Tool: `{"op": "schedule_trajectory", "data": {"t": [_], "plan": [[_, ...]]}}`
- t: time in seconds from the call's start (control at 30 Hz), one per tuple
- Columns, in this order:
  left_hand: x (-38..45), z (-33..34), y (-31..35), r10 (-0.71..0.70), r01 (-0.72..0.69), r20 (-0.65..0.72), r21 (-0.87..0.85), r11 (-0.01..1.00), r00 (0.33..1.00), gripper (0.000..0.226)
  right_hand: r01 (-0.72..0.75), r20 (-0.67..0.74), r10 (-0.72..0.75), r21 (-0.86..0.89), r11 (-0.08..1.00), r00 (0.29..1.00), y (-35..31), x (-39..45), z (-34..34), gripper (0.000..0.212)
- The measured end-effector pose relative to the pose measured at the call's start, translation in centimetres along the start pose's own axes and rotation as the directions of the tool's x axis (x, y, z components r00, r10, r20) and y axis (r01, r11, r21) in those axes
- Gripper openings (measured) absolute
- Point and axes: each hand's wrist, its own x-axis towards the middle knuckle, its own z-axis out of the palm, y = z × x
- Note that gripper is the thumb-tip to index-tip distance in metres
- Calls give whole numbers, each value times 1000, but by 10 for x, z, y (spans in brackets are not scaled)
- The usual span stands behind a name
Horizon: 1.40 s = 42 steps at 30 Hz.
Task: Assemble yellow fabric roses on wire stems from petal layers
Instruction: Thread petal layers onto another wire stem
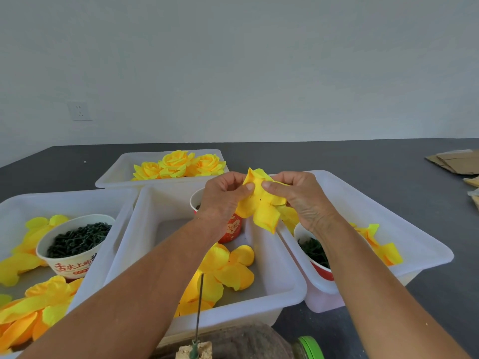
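Observation:
My left hand (224, 196) and my right hand (298, 195) both pinch a yellow petal layer (263, 208), held up above the middle white tub (145, 229). Thumbs meet at its upper part; petals hang down between the hands. More loose petal layers (228, 268) lie in that tub. A thin wire stem (199, 307) stands upright near the front edge, stuck in a small block (194, 352). Three finished yellow roses (178, 164) sit in the far tub (114, 174).
The left tub (15, 203) holds petal layers and a paper cup of dark green parts (77, 240). The right tub (388, 216) holds petals and a red cup (318, 257) of green pieces. Another red cup (233, 229) stands behind my hands. Cardboard (456, 163) lies far right.

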Motion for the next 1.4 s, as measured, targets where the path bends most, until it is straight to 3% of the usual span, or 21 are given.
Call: {"op": "schedule_trajectory", "data": {"t": [0.13,0.23,0.4,0.5,0.57,0.7,0.8,0.9,1.0,1.17,1.3,1.4], "plan": [[-2,1,1,24,-26,68,27,999,997,15,30,-79,-31,-5,1000,996,1,0,0,19],[-2,2,0,61,-67,60,92,993,996,15,-9,-45,11,41,999,999,2,2,1,20],[3,1,-2,152,-146,-2,258,955,988,20,-151,-6,154,174,973,988,3,8,0,18],[5,1,-2,156,-143,-33,249,958,987,36,-270,-22,297,353,896,955,2,11,-3,5],[5,1,-3,139,-129,-36,200,971,990,37,-316,-36,363,417,852,931,2,12,-4,11],[4,1,1,73,-70,-59,42,997,996,25,-312,-212,376,279,908,902,6,15,-5,7],[3,0,5,-16,7,-76,-125,992,997,16,-298,-324,400,322,899,857,7,16,-9,12],[4,-2,8,-113,89,-82,-251,964,990,27,-286,-422,410,327,901,809,8,19,-15,13],[6,-2,7,-137,107,-96,-266,958,986,29,-281,-464,406,315,906,788,5,18,-15,8],[6,-2,6,-156,126,-98,-258,958,983,24,-166,-595,354,348,923,721,3,17,-21,25],[6,-1,7,-191,164,-83,-260,952,978,18,-203,-693,251,153,967,676,12,18,-27,30],[5,2,7,-219,200,-52,-247,948,974,20,-330,-729,171,-80,940,663,15,21,-30,40]]}}
